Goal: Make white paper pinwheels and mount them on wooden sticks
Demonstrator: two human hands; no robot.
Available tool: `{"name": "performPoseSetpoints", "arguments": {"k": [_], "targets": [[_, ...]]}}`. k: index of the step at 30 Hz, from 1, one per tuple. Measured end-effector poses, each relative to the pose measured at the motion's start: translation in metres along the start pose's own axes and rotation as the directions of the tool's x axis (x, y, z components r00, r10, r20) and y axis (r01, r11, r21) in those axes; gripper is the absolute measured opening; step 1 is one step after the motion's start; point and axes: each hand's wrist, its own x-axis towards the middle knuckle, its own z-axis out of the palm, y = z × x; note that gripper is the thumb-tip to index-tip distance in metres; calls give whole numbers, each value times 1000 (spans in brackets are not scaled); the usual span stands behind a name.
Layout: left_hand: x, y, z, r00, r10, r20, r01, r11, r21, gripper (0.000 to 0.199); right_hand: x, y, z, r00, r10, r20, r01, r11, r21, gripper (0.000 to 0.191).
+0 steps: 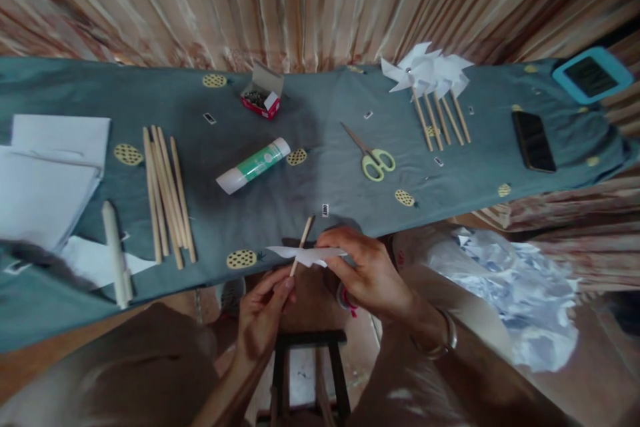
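Near the table's front edge, my left hand pinches the lower part of a wooden stick. A white paper pinwheel lies across that stick, seen nearly edge-on. My right hand grips the pinwheel's right side between thumb and fingers. Several finished pinwheels on sticks lie at the back right. Scissors with light green handles rest right of centre, and a glue stick is left of centre. Behind the glue stick stands an open red box of small metal pieces.
Several loose sticks, white paper sheets and a pale marker-like tool are on the left of the green cloth. At the right lie a phone and a blue-framed device. A bag of paper scraps stands below right.
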Motion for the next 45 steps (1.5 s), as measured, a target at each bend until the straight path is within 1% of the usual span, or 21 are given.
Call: {"name": "performPoseSetpoints", "arguments": {"k": [3,8,15,19,24,30,33,37,42,45], "targets": [[-1,-2,-4,998,48,46,-50,998,45,37,5,2,1,998,-40,-40,40,999,-5,11],[-2,-1,-5,994,74,85,-80,995,65,34,9,4,6,998,-29,-61,28,999,-24,13],[-1,-3,-7,988,112,107,-121,989,82,31,12,5,10,991,-75,-113,69,996,-54,17],[0,-3,-9,984,137,115,-149,983,106,28,13,5,11,989,-83,-119,75,994,-73,18],[-1,1,-7,987,131,92,-142,982,128,33,12,5,9,989,-80,-123,69,993,-94,18],[-2,5,-1,991,125,45,-129,985,117,34,14,5,9,989,-89,-122,80,994,-75,18],[-2,5,-2,993,107,59,-114,985,131,35,13,5,8,990,-83,-111,74,994,-80,18],[-2,5,-4,990,121,75,-130,982,139,32,12,5,8,993,-42,-108,35,997,-69,17],[-2,4,-2,988,136,67,-142,985,99,29,14,6,9,989,-85,-117,76,993,-85,18],[-2,4,-1,991,116,69,-122,989,86,30,15,6,8,989,-92,-113,82,992,-91,16]]}}
